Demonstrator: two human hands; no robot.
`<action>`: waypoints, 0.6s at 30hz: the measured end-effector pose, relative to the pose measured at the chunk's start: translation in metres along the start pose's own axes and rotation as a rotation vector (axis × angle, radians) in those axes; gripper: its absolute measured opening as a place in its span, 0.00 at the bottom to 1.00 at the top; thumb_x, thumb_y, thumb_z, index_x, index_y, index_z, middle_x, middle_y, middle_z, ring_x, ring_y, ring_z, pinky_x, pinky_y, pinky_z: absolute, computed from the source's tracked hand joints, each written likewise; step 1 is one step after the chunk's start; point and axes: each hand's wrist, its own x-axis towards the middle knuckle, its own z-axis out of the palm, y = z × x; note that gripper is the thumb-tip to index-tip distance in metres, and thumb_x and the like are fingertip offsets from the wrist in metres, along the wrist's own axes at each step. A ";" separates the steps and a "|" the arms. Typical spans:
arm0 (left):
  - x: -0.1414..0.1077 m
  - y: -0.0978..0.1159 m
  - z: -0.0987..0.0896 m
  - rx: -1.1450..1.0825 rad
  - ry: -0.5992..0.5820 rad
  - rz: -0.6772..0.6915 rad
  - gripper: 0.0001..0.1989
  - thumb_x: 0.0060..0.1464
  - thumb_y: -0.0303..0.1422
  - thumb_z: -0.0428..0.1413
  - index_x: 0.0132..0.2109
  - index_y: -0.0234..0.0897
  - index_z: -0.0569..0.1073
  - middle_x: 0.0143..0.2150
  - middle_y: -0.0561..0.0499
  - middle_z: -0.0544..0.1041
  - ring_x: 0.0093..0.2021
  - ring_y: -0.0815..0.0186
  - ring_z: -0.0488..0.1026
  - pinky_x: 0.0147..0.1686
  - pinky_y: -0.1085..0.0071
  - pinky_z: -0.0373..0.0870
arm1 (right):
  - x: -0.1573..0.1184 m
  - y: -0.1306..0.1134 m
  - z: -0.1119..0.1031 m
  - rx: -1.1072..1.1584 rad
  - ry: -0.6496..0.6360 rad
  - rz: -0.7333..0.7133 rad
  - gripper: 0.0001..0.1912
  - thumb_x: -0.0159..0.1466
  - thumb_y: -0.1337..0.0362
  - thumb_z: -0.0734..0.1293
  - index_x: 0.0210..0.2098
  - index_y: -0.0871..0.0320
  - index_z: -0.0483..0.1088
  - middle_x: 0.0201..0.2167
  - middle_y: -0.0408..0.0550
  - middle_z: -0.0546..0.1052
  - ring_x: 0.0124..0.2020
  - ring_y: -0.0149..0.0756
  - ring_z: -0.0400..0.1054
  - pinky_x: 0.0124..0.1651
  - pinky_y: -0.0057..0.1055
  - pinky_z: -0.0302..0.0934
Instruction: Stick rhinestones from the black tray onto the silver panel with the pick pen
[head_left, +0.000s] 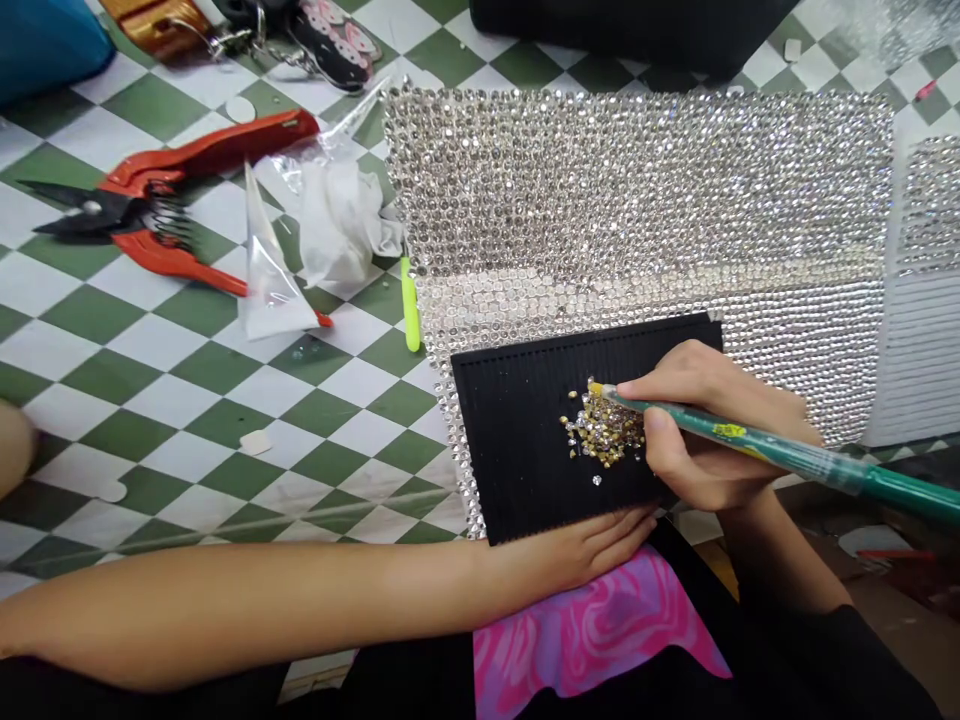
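Note:
My right hand (712,430) pinches a green rhinestone picker pen (795,458). Its yellow tip touches a loose pile of rhinestones (607,428), clear and gold-backed, on a black ridged tray (517,450). Along the tray's near edge lies my left hand (592,548), fingers stretched out and pressed against the edge; its thumb is hidden. Part of the tray rests over a sheet covered in rows of silver rhinestones (637,190). A paler band without the bright stones crosses that sheet just beyond the tray.
Red-handled pruning shears (142,215) lie open at the left, beside clear plastic wrapping (337,215) and a yellow-green stick (410,305). Keys and charms (330,45) sit at the far left, a black object (622,35) at the back. A green-and-white checked cloth (315,440) covers the table.

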 end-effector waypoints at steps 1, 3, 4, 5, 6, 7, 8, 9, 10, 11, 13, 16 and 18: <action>0.000 0.001 -0.001 0.010 -0.017 -0.002 0.28 0.66 0.30 0.38 0.71 0.33 0.53 0.73 0.44 0.55 0.72 0.63 0.54 0.72 0.67 0.50 | 0.000 0.000 0.000 0.008 0.004 -0.004 0.11 0.57 0.75 0.64 0.36 0.57 0.74 0.25 0.41 0.75 0.25 0.29 0.67 0.25 0.29 0.61; 0.001 0.002 -0.003 0.043 -0.063 -0.010 0.28 0.66 0.29 0.37 0.72 0.36 0.51 0.74 0.46 0.53 0.72 0.65 0.52 0.73 0.67 0.49 | 0.001 -0.001 -0.003 0.020 0.026 -0.002 0.14 0.57 0.75 0.64 0.39 0.55 0.75 0.26 0.41 0.75 0.24 0.30 0.67 0.26 0.31 0.62; 0.001 0.003 -0.004 0.064 -0.091 -0.009 0.29 0.66 0.29 0.36 0.72 0.37 0.50 0.74 0.47 0.52 0.72 0.66 0.51 0.73 0.66 0.48 | 0.002 -0.001 -0.006 0.018 0.048 0.004 0.15 0.58 0.75 0.65 0.40 0.54 0.75 0.26 0.41 0.76 0.24 0.31 0.67 0.26 0.32 0.62; 0.001 0.003 -0.004 0.082 -0.109 -0.003 0.29 0.66 0.29 0.35 0.72 0.38 0.49 0.74 0.48 0.51 0.72 0.67 0.50 0.73 0.66 0.48 | 0.004 -0.001 -0.008 0.004 0.059 0.020 0.16 0.58 0.75 0.65 0.42 0.53 0.76 0.28 0.42 0.77 0.26 0.32 0.69 0.28 0.33 0.64; 0.001 0.004 -0.004 0.094 -0.113 0.011 0.29 0.66 0.28 0.34 0.72 0.37 0.49 0.75 0.48 0.50 0.72 0.68 0.50 0.73 0.67 0.47 | 0.007 -0.001 -0.010 -0.016 0.071 0.037 0.16 0.59 0.75 0.66 0.43 0.52 0.76 0.30 0.43 0.78 0.28 0.34 0.71 0.30 0.35 0.65; 0.001 0.004 -0.004 0.105 -0.118 0.023 0.29 0.65 0.28 0.33 0.72 0.36 0.48 0.75 0.47 0.50 0.72 0.68 0.50 0.73 0.67 0.48 | 0.012 0.000 -0.012 -0.041 0.082 0.044 0.16 0.60 0.75 0.66 0.44 0.52 0.76 0.33 0.43 0.80 0.30 0.35 0.73 0.32 0.36 0.67; 0.001 0.004 -0.002 0.105 -0.109 0.033 0.29 0.65 0.28 0.32 0.72 0.34 0.48 0.74 0.46 0.50 0.72 0.67 0.50 0.73 0.67 0.48 | 0.017 0.001 -0.012 -0.069 0.090 0.049 0.16 0.61 0.74 0.66 0.45 0.51 0.76 0.35 0.43 0.81 0.33 0.37 0.74 0.36 0.37 0.69; 0.000 0.004 -0.001 0.091 -0.085 0.033 0.29 0.65 0.27 0.33 0.72 0.33 0.49 0.74 0.45 0.51 0.72 0.67 0.51 0.73 0.68 0.49 | 0.023 0.003 -0.012 -0.083 0.091 0.046 0.16 0.61 0.74 0.67 0.45 0.51 0.76 0.37 0.43 0.81 0.36 0.37 0.75 0.39 0.37 0.70; 0.000 0.005 0.001 0.062 -0.054 0.023 0.29 0.65 0.27 0.33 0.72 0.32 0.50 0.74 0.46 0.53 0.72 0.68 0.52 0.72 0.69 0.50 | 0.029 0.006 -0.009 -0.077 0.093 0.030 0.15 0.62 0.74 0.67 0.44 0.51 0.76 0.39 0.43 0.81 0.38 0.37 0.76 0.42 0.37 0.71; 0.000 0.006 0.003 0.024 -0.024 0.005 0.29 0.65 0.27 0.34 0.71 0.33 0.52 0.73 0.47 0.55 0.71 0.68 0.53 0.72 0.70 0.50 | 0.035 0.009 -0.006 -0.057 0.096 0.013 0.13 0.63 0.73 0.67 0.44 0.52 0.76 0.39 0.43 0.81 0.39 0.37 0.77 0.44 0.37 0.72; -0.001 0.009 0.007 -0.062 0.022 -0.037 0.28 0.66 0.27 0.37 0.70 0.33 0.55 0.72 0.48 0.58 0.71 0.69 0.55 0.72 0.72 0.51 | 0.046 0.017 0.002 -0.007 0.078 -0.003 0.09 0.64 0.70 0.67 0.42 0.53 0.76 0.40 0.43 0.81 0.39 0.36 0.77 0.45 0.36 0.73; 0.000 0.016 0.012 -0.157 0.067 -0.094 0.27 0.65 0.26 0.40 0.69 0.33 0.57 0.71 0.48 0.60 0.70 0.70 0.57 0.71 0.72 0.51 | 0.054 0.026 0.013 -0.015 0.031 0.036 0.05 0.66 0.66 0.66 0.39 0.53 0.75 0.37 0.43 0.81 0.36 0.33 0.77 0.42 0.34 0.73; 0.001 0.021 0.014 -0.182 0.089 -0.126 0.27 0.64 0.26 0.41 0.69 0.34 0.59 0.71 0.47 0.60 0.70 0.69 0.58 0.72 0.71 0.50 | 0.055 0.028 0.017 -0.042 0.010 0.054 0.06 0.66 0.65 0.65 0.38 0.53 0.75 0.35 0.44 0.81 0.35 0.32 0.76 0.41 0.33 0.72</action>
